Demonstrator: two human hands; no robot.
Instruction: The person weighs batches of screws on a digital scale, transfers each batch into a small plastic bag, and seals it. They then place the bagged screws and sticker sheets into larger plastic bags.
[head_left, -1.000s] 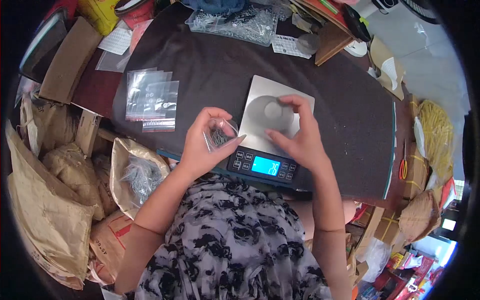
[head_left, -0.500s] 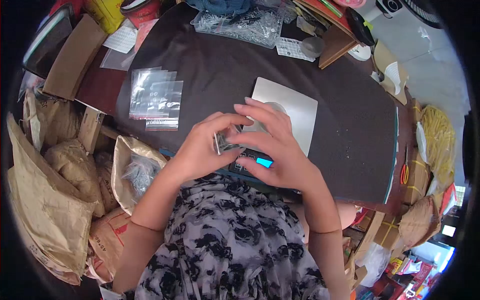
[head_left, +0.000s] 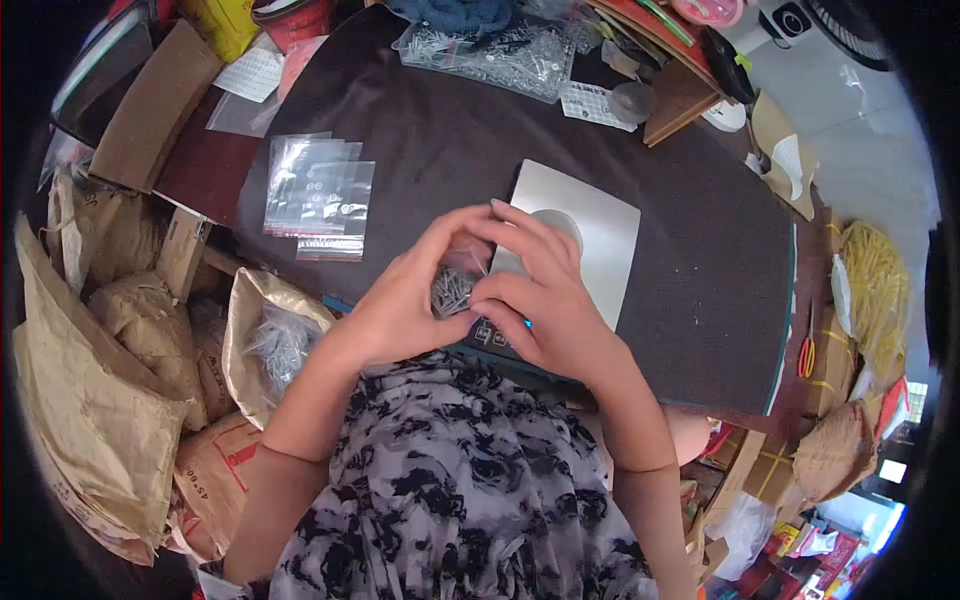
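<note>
"45*60" printed on brown paper sack (head_left: 213, 475). Clear plastic bag of grey metal fasteners (head_left: 452, 291) clasped by left hand (head_left: 402, 297), touched by right hand (head_left: 550, 290) (grip unclear), near silver metal scale (head_left: 605, 235) on dark tablecloth (head_left: 705, 270).

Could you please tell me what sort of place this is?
Probably a small packing workshop, though I cannot be certain: a digital scale, small metal parts in a heap and clear plastic bags share one table.

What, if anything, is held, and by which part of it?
A clear bag of metal pieces: left hand around its sides; right hand beside it, contact unclear.
</note>
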